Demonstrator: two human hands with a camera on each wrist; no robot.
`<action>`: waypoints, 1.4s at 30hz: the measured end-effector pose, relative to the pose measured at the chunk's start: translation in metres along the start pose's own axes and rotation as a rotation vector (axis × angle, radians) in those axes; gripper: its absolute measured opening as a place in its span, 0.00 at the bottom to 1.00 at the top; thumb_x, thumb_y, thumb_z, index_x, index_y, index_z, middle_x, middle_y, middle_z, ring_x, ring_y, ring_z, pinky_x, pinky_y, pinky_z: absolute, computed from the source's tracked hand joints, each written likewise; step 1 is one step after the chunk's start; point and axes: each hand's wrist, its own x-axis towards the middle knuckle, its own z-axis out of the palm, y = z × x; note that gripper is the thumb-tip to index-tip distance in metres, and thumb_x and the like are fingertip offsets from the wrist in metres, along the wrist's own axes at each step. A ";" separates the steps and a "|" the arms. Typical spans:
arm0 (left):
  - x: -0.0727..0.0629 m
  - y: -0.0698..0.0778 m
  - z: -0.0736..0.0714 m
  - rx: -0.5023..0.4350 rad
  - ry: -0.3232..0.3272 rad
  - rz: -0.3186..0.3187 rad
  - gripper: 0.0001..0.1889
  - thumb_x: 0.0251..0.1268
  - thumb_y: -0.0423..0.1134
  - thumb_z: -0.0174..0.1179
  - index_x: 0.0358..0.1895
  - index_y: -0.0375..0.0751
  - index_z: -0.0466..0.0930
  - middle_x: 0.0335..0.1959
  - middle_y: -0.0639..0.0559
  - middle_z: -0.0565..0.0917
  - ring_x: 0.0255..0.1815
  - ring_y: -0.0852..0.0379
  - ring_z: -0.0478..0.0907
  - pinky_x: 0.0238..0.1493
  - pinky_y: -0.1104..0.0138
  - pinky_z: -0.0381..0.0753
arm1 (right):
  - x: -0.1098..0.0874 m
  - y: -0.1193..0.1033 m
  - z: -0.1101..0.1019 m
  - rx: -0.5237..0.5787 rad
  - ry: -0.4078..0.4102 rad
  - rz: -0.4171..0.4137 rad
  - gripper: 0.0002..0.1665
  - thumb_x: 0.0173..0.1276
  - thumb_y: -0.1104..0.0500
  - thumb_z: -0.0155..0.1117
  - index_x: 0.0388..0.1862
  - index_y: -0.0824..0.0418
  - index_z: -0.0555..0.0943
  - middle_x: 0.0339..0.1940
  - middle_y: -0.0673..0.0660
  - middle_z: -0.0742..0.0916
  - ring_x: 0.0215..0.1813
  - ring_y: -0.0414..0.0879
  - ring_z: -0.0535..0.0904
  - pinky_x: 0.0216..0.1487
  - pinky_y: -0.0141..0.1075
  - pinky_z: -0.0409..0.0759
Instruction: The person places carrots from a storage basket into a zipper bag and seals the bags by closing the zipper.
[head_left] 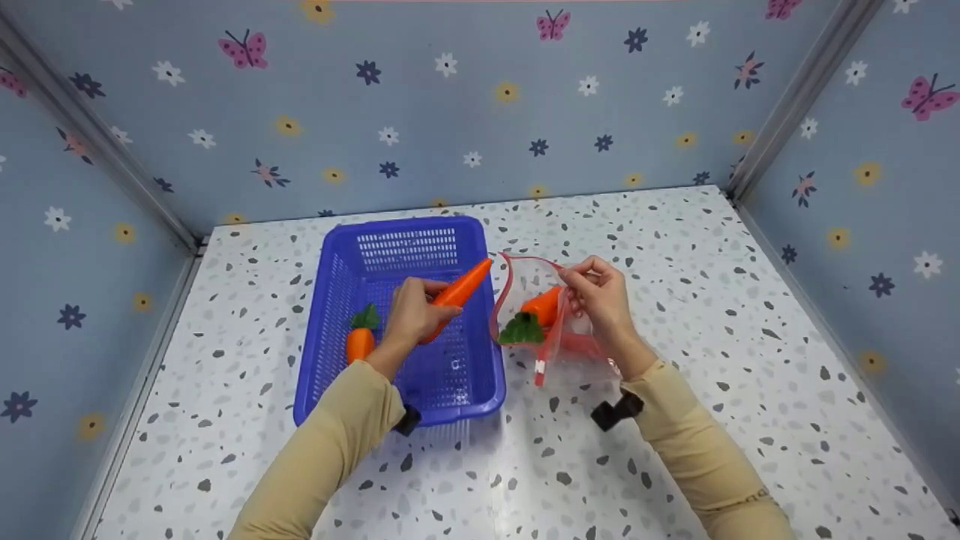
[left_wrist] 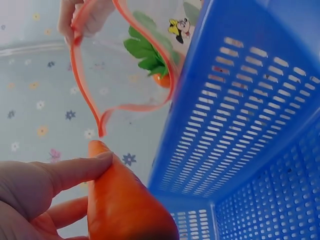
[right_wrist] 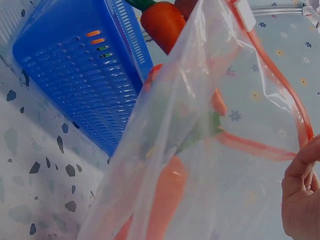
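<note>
My left hand grips an orange toy carrot over the right side of a blue plastic basket, its tip slanting up toward the bag. With thumb and fingers, my right hand pinches the red-edged rim of a clear zip bag, whose mouth gapes. Inside the bag lie carrots, one with green leaves. Another carrot with a leafy top rests at the basket's left. In the left wrist view, the held carrot points at the bag's opening.
The basket and bag stand side by side on a white speckled table. Flower-and-butterfly panels enclose the table at the back and both sides. A black wrist mount sits at the right sleeve.
</note>
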 end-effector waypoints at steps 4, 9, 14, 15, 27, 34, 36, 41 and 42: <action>-0.005 0.007 0.004 0.008 -0.017 0.036 0.21 0.43 0.33 0.68 0.46 0.34 0.80 0.38 0.42 0.80 0.36 0.48 0.75 0.38 0.60 0.75 | 0.000 0.000 0.000 0.007 -0.002 -0.006 0.06 0.58 0.67 0.61 0.26 0.65 0.72 0.12 0.55 0.76 0.11 0.41 0.64 0.12 0.28 0.64; -0.012 0.017 0.012 0.061 -0.028 0.108 0.20 0.42 0.32 0.69 0.44 0.33 0.80 0.37 0.42 0.80 0.34 0.50 0.74 0.37 0.61 0.74 | 0.000 0.000 0.000 0.016 -0.008 -0.008 0.06 0.58 0.67 0.60 0.26 0.65 0.72 0.12 0.55 0.76 0.11 0.41 0.65 0.12 0.27 0.65; -0.017 0.023 0.019 0.150 -0.021 0.164 0.20 0.41 0.33 0.69 0.43 0.34 0.81 0.36 0.43 0.78 0.35 0.50 0.72 0.38 0.61 0.70 | -0.001 0.000 0.001 0.024 -0.003 -0.013 0.06 0.58 0.68 0.60 0.25 0.64 0.72 0.12 0.55 0.77 0.11 0.40 0.65 0.12 0.27 0.65; -0.018 0.025 0.021 0.166 -0.019 0.175 0.19 0.41 0.33 0.70 0.42 0.35 0.81 0.36 0.44 0.77 0.36 0.50 0.71 0.38 0.61 0.70 | -0.001 0.000 0.001 0.026 -0.003 -0.017 0.06 0.58 0.68 0.60 0.25 0.64 0.72 0.12 0.54 0.76 0.11 0.40 0.65 0.12 0.27 0.64; -0.015 0.037 0.043 0.301 -0.008 0.285 0.19 0.38 0.34 0.70 0.40 0.37 0.83 0.33 0.46 0.77 0.37 0.50 0.72 0.38 0.60 0.69 | 0.000 0.000 0.002 0.054 0.006 -0.042 0.07 0.57 0.71 0.59 0.23 0.64 0.72 0.11 0.54 0.77 0.10 0.39 0.64 0.10 0.26 0.62; -0.009 0.047 0.056 0.349 -0.046 0.274 0.20 0.38 0.36 0.71 0.41 0.38 0.83 0.36 0.46 0.78 0.39 0.51 0.73 0.41 0.59 0.70 | 0.001 -0.001 0.002 0.051 0.001 -0.041 0.07 0.57 0.71 0.59 0.23 0.65 0.72 0.11 0.55 0.76 0.10 0.40 0.64 0.10 0.27 0.62; -0.007 0.050 0.059 0.365 -0.061 0.258 0.20 0.39 0.37 0.71 0.41 0.38 0.82 0.37 0.46 0.79 0.40 0.51 0.73 0.42 0.59 0.70 | 0.001 -0.001 0.002 0.041 0.001 -0.037 0.07 0.57 0.70 0.59 0.24 0.65 0.72 0.11 0.55 0.76 0.10 0.40 0.64 0.10 0.27 0.62; -0.002 0.054 0.068 0.381 -0.080 0.239 0.20 0.40 0.38 0.71 0.42 0.38 0.82 0.37 0.46 0.79 0.40 0.52 0.74 0.43 0.60 0.70 | 0.001 -0.001 0.002 0.015 0.006 -0.026 0.06 0.58 0.70 0.58 0.24 0.64 0.72 0.12 0.55 0.77 0.11 0.40 0.64 0.11 0.26 0.63; -0.001 0.055 0.070 0.380 -0.083 0.237 0.20 0.40 0.38 0.71 0.42 0.38 0.82 0.37 0.46 0.79 0.40 0.52 0.74 0.43 0.60 0.70 | 0.001 -0.001 0.002 0.013 0.005 -0.024 0.06 0.58 0.70 0.58 0.24 0.64 0.72 0.12 0.55 0.76 0.11 0.40 0.64 0.11 0.26 0.64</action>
